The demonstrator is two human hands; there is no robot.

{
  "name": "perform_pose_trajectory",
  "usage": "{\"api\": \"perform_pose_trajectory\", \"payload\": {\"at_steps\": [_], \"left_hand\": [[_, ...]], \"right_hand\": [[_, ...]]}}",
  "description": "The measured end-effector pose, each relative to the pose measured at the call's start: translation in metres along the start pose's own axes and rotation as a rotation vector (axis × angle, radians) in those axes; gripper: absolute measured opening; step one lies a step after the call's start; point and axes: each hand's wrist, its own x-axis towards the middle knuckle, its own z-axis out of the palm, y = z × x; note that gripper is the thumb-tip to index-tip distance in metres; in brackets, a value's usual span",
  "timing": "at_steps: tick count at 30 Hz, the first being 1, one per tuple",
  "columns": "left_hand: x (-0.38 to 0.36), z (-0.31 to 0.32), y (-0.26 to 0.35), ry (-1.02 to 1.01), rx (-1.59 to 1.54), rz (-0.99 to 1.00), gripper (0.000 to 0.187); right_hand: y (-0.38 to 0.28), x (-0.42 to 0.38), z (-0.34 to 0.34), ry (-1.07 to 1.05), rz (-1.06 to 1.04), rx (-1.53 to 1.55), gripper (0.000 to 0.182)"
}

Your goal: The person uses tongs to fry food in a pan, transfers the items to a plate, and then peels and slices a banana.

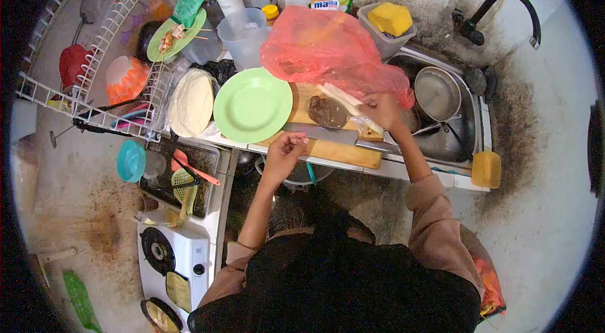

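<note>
My left hand is closed, its fingertips pinched together at the front edge of the wooden board; what it may hold is too small to tell. My right hand is closed on a long pale strip that slants over the board. Below that strip lies a dark brown lump, seemingly in clear plastic. A knife rests across the board, between my hands. The green plate sits left of the board, and a pink plastic bag is spread behind it.
Pale round sheets lie left of the plate. The sink at right holds a metal pot under a black faucet. A dish rack stands far left, above a white stove. A yellow sponge tops a container.
</note>
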Motion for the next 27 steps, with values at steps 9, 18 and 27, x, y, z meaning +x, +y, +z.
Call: {"api": "perform_pose_trajectory", "payload": {"at_steps": [9, 18, 27], "left_hand": [[-0.002, -0.004, 0.002, 0.010, 0.062, 0.052, 0.022], [-0.002, -0.004, -0.011, -0.020, 0.018, 0.031, 0.018], [-0.006, -0.005, -0.009, -0.047, 0.039, 0.025, 0.020]], "right_hand": [[-0.010, -0.003, 0.001, 0.015, -0.020, 0.016, 0.017], [-0.009, -0.002, 0.003, 0.054, -0.090, -0.103, 0.018], [-0.005, -0.001, 0.004, 0.037, -0.070, -0.025, 0.019]]}}
